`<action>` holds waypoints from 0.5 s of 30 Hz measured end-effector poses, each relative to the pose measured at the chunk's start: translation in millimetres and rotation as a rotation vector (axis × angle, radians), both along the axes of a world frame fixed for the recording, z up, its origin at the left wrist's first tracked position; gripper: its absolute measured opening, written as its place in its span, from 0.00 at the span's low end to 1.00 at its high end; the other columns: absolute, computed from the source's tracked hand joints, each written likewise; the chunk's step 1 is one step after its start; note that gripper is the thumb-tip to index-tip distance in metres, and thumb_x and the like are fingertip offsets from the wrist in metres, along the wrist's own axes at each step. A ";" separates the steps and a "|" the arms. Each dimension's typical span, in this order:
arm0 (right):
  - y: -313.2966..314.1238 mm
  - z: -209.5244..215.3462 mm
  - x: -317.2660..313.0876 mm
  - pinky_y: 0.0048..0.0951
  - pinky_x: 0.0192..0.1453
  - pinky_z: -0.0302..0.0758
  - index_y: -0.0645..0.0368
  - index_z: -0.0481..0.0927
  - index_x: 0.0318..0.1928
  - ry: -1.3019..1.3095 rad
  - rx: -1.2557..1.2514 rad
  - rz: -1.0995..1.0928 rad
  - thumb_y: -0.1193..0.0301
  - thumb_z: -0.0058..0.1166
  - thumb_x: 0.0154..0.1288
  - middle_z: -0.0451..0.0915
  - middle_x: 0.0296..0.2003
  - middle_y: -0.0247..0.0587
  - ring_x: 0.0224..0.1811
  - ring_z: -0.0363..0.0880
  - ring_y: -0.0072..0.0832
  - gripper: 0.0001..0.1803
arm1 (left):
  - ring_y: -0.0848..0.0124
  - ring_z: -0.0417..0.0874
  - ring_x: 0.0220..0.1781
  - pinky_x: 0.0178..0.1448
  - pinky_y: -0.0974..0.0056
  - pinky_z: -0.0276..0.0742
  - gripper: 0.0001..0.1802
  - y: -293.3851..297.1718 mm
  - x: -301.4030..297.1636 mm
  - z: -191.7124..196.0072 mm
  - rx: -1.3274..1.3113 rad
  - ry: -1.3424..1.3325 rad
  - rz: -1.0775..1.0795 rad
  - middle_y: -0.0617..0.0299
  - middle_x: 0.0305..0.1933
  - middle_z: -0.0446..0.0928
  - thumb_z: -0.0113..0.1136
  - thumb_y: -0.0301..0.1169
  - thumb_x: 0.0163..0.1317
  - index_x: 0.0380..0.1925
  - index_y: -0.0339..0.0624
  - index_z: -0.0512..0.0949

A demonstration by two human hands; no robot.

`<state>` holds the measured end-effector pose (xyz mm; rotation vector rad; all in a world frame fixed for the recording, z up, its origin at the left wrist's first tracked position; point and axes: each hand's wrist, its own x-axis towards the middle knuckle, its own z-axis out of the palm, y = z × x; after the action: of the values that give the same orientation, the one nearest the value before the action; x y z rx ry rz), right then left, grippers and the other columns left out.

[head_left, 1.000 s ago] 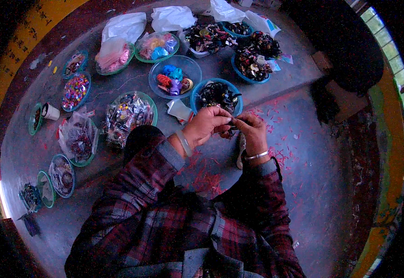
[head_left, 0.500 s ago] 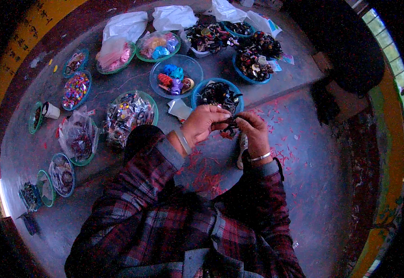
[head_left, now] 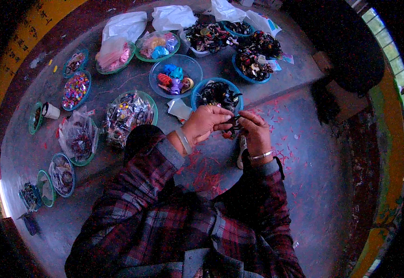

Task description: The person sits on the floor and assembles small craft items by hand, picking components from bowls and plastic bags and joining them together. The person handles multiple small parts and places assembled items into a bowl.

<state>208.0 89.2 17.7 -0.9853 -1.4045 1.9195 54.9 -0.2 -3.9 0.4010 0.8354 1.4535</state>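
Both hands pinched on a small dark piece above the grey floor

The left hand (head_left: 205, 123) and the right hand (head_left: 255, 132) met in front of the person, fingers curled in, and both closed on a small dark piece (head_left: 234, 121) held between their fingertips; its exact shape was too small to tell. A pale band sat on the left wrist and a thin bangle on the right, with plaid red-and-grey sleeves running back to the lower edge.

Just beyond the fingertips stood a blue-rimmed round bowl of dark small parts (head_left: 217, 95), near the step edge where the raised grey slab (head_left: 132, 85) dropped to the lower grey floor (head_left: 322, 157). A folded white scrap of paper (head_left: 180, 109) lay just left of that bowl. Further out sat a clear blue bowl of bright coloured pieces (head_left: 175, 78) and a green-rimmed bowl lined with crinkled clear plastic (head_left: 130, 113).

Along the left rim of the slab a curve of smaller green and blue dishes ran round, one of them a dish of multicoloured beads (head_left: 75, 89), with a small white cup (head_left: 50, 110) beside it. At the far edge lay white plastic bags (head_left: 172, 17) and more bowls of dark parts (head_left: 253, 65).

To the right of the hands the lower floor was open, strewn with red flecks, out to a dark bundle (head_left: 336, 51) at the upper right.
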 end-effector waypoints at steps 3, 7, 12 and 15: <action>-3.0 5.8 -1.0 0.20 0.31 0.70 0.65 0.78 0.38 0.025 -0.021 -0.004 0.76 0.54 0.51 0.79 0.32 0.38 0.29 0.75 0.22 0.12 | 0.70 0.78 0.40 0.44 0.70 0.78 0.10 -0.4 1.5 1.8 0.019 -0.034 0.018 0.57 0.41 0.74 0.52 0.24 0.57 0.39 0.32 0.73; -2.4 6.0 0.5 0.21 0.36 0.73 0.66 0.78 0.39 0.082 0.000 0.009 0.77 0.53 0.52 0.79 0.33 0.39 0.33 0.76 0.24 0.12 | 0.69 0.77 0.41 0.43 0.69 0.79 0.10 -0.4 2.8 6.6 0.059 -0.062 0.031 0.58 0.42 0.74 0.51 0.24 0.57 0.40 0.34 0.72; -0.4 -3.8 0.7 0.20 0.33 0.71 0.66 0.77 0.38 0.145 -0.033 -0.004 0.77 0.52 0.53 0.78 0.32 0.38 0.31 0.75 0.23 0.11 | 0.68 0.77 0.42 0.43 0.68 0.79 0.10 -0.1 0.1 5.8 0.048 -0.114 0.027 0.58 0.42 0.74 0.50 0.25 0.58 0.40 0.35 0.72; -0.9 -1.1 2.0 0.19 0.30 0.69 0.65 0.78 0.36 0.146 -0.051 0.021 0.76 0.52 0.53 0.78 0.31 0.37 0.29 0.74 0.22 0.09 | 0.68 0.78 0.39 0.41 0.68 0.80 0.09 -0.6 0.4 8.0 0.063 -0.163 0.041 0.57 0.39 0.74 0.48 0.25 0.59 0.38 0.33 0.72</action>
<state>210.0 88.3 16.6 -0.8378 -1.2935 2.0085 55.3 -0.7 4.1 0.3097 0.6714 1.5316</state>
